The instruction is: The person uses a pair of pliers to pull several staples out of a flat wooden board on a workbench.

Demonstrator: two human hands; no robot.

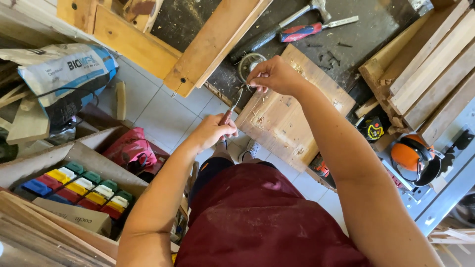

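Note:
My left hand (212, 131) grips the red handle of a small tool, likely pliers (232, 106), whose metal tip points up toward my right hand. My right hand (275, 75) pinches a small metal piece at the tool's tip, just over the corner of a worn wooden board (292, 116) with chips and sawdust on it. The small piece is too tiny to name. I stand over a tiled floor in a dark red apron.
A hammer (277, 28) and a red-handled chisel (311, 29) lie on the dark workbench beyond the board. Stacked planks (430, 64) and orange ear defenders (413, 155) sit at right. A white sack (67, 74) and a box of coloured blocks (81, 190) are at left.

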